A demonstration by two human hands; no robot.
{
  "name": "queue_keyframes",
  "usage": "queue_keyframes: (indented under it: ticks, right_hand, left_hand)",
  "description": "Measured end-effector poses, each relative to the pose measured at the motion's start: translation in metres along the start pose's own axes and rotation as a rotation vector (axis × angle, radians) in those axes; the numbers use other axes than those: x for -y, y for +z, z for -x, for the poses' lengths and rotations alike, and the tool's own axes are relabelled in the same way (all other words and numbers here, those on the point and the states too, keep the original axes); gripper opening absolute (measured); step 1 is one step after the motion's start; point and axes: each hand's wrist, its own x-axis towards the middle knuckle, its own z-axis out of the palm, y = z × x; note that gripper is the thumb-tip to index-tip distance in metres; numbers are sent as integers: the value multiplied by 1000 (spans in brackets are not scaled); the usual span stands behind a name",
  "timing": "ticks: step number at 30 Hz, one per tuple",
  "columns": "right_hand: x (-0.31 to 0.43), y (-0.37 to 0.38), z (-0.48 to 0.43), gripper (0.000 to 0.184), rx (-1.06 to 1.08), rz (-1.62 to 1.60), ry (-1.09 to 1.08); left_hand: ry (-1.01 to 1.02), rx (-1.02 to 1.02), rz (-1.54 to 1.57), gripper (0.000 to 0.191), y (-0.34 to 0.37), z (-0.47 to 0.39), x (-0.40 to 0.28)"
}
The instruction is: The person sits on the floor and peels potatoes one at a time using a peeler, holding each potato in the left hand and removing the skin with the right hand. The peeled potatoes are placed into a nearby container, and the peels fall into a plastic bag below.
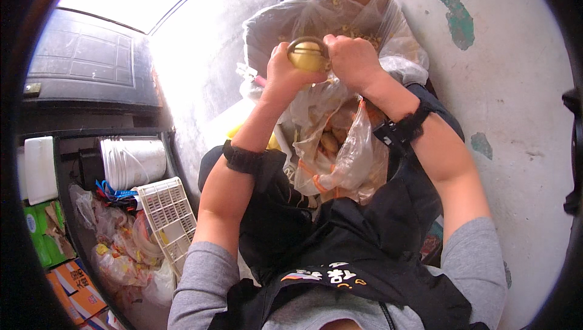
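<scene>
My left hand (291,72) is closed around a pale yellow peeled potato (304,60), above a box lined with clear plastic. A dark curved peeler (307,40) lies across the potato's top, its far end at my right hand (353,59), whose fingers are curled around its handle, mostly hidden. Bits of peel (360,31) lie inside the lined box (268,22). Between my knees, a clear plastic bag (350,166) with orange bands holds several unpeeled brown potatoes (330,141).
A rough white wall (505,102) is close on the right. At the left stand a shelf with a white bucket (132,161), a cream plastic basket (168,216) and crumpled plastic bags (120,261). Yellow things, partly hidden, lie behind my left forearm.
</scene>
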Motion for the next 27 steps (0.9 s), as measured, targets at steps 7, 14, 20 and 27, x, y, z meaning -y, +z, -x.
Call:
queue_keyframes:
  ticks: [7,14,20,27]
  right_hand:
    - [-44,-6,-21,20,298,154,325]
    - [-5,1,-4,19,-65,-26,-21]
    - [-19,-6,-19,17,231,169,259]
    - [4,-3,2,18,-89,58,5]
  left_hand:
    - [148,47,130,63,-12,11,-11]
    - [132,-62,-34,62,-6,5,-2]
    - [267,-114,-90,64,-11,11,-4]
    - [119,-174,-260,67,-6,7,-3]
